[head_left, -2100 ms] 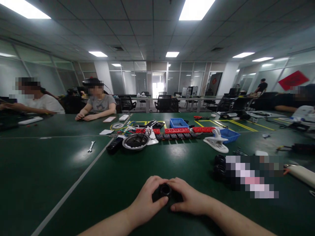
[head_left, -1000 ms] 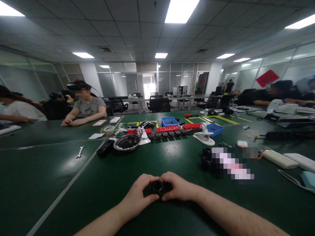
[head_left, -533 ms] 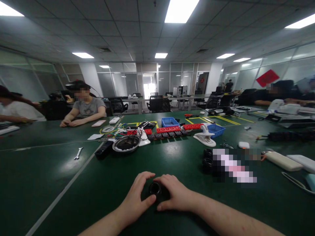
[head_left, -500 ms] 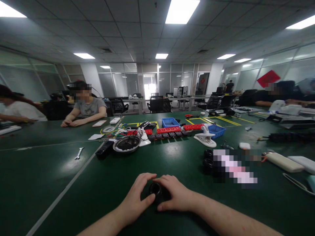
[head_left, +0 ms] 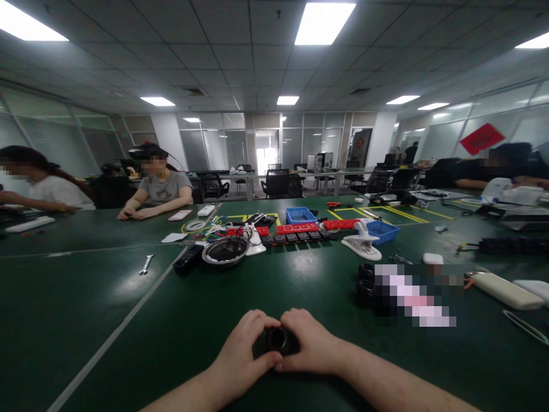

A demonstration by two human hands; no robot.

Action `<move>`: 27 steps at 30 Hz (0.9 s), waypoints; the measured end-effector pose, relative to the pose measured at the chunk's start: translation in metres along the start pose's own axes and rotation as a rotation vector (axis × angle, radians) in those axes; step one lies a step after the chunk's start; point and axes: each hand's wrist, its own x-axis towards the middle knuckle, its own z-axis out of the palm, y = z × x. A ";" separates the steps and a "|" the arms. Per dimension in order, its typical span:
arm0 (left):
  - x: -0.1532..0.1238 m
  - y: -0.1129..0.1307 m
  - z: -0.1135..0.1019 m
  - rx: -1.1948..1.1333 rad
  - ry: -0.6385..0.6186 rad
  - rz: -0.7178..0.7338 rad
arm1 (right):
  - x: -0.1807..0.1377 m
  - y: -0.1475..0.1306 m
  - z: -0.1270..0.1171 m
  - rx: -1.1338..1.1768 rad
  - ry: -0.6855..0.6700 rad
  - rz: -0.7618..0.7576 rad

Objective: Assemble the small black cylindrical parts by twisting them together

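Note:
A small black round piece with a dark hollow in its top (head_left: pixel 279 341) stands on the green table between my hands; its exact kind is unclear. My left hand (head_left: pixel 245 353) curves round its left side, with the fingertips at its back rim and the thumb at its front. From the other side, my right hand (head_left: pixel 313 346) wraps its right edge, thumb in front and fingers behind. Both thumb tips meet in front of the piece. Part of its lower body is hidden by the fingers.
Ahead lie a round metal dish (head_left: pixel 225 250), a black power strip (head_left: pixel 187 260), a white clip stand (head_left: pixel 362 246) and blue trays (head_left: pixel 381 233). Black round parts (head_left: pixel 366 283) stand to the right. A wrench (head_left: pixel 146 265) lies left. A person in grey (head_left: pixel 165 189) sits across the table.
My hands have closed in on the black piece, and the thumbs have come together in front of it. The view has shifted slightly, moving the scene rightward.

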 end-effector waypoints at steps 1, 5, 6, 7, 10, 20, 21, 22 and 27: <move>0.000 0.000 0.003 0.014 0.027 -0.034 | 0.000 -0.002 0.003 -0.044 0.015 0.006; 0.001 -0.004 0.008 -0.002 0.087 -0.085 | 0.000 -0.005 0.007 -0.109 0.042 0.020; 0.001 -0.006 0.007 -0.026 0.082 -0.057 | 0.000 -0.004 0.005 -0.089 0.037 0.009; 0.001 -0.008 0.005 -0.052 0.072 -0.022 | 0.000 -0.003 0.003 -0.052 0.025 -0.013; 0.001 -0.012 -0.003 -0.113 0.009 0.090 | -0.001 0.001 -0.007 0.103 -0.059 -0.097; 0.002 -0.013 -0.008 -0.111 -0.040 0.200 | 0.003 0.007 -0.006 0.211 -0.114 -0.070; 0.002 -0.013 -0.006 -0.100 -0.015 0.169 | 0.003 0.005 -0.003 0.174 -0.091 -0.038; 0.002 -0.012 -0.004 -0.088 0.011 0.127 | 0.003 0.002 -0.001 0.128 -0.065 0.003; -0.001 -0.008 0.007 -0.005 0.142 -0.121 | -0.002 -0.014 0.010 -0.113 0.060 0.127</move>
